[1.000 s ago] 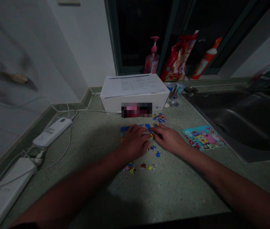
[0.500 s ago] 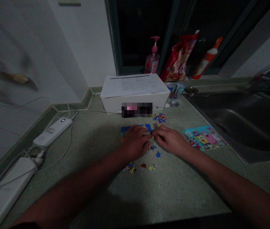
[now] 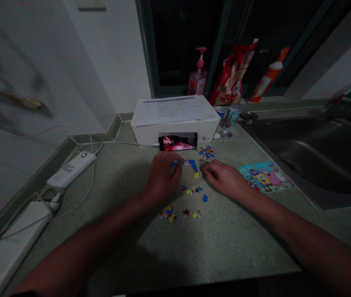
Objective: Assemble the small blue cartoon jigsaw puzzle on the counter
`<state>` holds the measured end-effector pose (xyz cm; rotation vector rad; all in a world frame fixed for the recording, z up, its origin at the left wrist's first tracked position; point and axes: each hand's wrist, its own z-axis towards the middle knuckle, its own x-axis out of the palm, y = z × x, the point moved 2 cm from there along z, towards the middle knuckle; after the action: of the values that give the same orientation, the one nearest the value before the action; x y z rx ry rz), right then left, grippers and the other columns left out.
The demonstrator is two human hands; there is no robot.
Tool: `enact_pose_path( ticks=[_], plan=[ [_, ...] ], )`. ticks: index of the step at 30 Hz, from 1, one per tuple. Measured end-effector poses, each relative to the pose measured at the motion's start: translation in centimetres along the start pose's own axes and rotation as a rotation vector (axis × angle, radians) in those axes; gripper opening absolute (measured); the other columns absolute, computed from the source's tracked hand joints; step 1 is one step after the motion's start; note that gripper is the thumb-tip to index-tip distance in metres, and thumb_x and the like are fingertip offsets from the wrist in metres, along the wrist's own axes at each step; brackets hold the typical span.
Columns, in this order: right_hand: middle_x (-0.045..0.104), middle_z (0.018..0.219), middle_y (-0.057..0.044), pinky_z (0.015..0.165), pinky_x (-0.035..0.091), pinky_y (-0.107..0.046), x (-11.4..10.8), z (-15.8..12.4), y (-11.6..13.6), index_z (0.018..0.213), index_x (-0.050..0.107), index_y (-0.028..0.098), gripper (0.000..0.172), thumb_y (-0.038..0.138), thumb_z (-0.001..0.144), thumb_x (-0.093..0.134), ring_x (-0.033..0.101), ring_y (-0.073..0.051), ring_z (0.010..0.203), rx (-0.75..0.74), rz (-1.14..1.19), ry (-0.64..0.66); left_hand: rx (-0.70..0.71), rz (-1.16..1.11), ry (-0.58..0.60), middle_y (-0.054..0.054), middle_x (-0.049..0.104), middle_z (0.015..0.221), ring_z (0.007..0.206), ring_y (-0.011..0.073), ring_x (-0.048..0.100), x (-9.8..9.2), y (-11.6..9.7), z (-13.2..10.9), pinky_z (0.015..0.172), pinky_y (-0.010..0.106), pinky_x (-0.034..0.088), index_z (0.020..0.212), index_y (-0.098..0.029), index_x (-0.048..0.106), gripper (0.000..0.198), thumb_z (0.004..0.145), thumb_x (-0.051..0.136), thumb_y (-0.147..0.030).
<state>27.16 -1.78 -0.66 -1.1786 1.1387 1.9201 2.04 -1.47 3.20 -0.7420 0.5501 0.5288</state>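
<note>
A partly joined jigsaw puzzle (image 3: 193, 164) lies on the counter, its blue top edge and right side showing. My left hand (image 3: 163, 173) arches over its left part, fingers apart from the thumb, and covers what lies beneath. Just right of the puzzle rests my right hand (image 3: 223, 175), its fingers curled together; whether a piece is inside I cannot see. Loose puzzle pieces (image 3: 188, 191) are scattered below, with a blue piece (image 3: 205, 198) and several more pieces (image 3: 186, 213) nearer me. Behind the puzzle sits a pile of pieces (image 3: 207, 152).
A phone (image 3: 178, 142) leans on a white box (image 3: 175, 119) with paper on top. Right lies a colourful cartoon picture (image 3: 266, 176), beside the sink (image 3: 311, 161). Cans (image 3: 231, 117) stand behind. A white power bank (image 3: 72, 169), cables and a power strip (image 3: 14, 235) line the left.
My left hand has moved left and lifted its fingers, uncovering the puzzle's right side and pieces below it. My right hand has drawn slightly right, away from the puzzle's edge.
</note>
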Motion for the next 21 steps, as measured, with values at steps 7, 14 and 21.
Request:
enact_pose_path(
  ticks=[7, 14, 21],
  plan=[
    [0.071, 0.097, -0.007, 0.071, 0.045, -0.034, -0.5, -0.3, 0.7, 0.099, 0.07, 0.022, 0.022, 0.026, 0.102, 0.048, 0.067, -0.021, 0.08, -0.032, -0.004, 0.044, 0.028, 0.03, -0.089, 0.002, 0.077, 0.102, 0.099, 0.022, 0.069, -4.2, -0.3, 1.1, 0.093, 0.041, 0.056, 0.1, -0.024, 0.067, 0.009, 0.104, 0.059, -0.023],
    [0.072, 0.098, -0.006, 0.071, 0.049, -0.033, -0.8, -1.0, 2.3, 0.101, 0.072, 0.023, 0.019, 0.026, 0.104, 0.053, 0.068, -0.019, 0.078, -0.085, 0.032, 0.096, 0.011, 0.076, 0.07, 0.005, 0.075, 0.097, 0.095, 0.0235, 0.069, -4.8, 0.9, -3.5, 0.087, 0.04, 0.057, 0.102, -0.022, 0.069, 0.011, 0.102, 0.058, -0.02],
    [0.073, 0.11, -0.006, 0.078, 0.056, -0.036, 0.2, -1.7, 4.8, 0.115, 0.074, 0.025, 0.015, 0.029, 0.102, 0.067, 0.074, -0.023, 0.093, -0.132, 0.045, 0.179, 0.036, 0.078, 0.175, 0.008, 0.077, 0.1, 0.095, 0.0264, 0.07, -3.0, 1.6, -5.7, 0.09, 0.045, 0.057, 0.103, -0.022, 0.073, 0.014, 0.101, 0.059, -0.021]
  ],
)
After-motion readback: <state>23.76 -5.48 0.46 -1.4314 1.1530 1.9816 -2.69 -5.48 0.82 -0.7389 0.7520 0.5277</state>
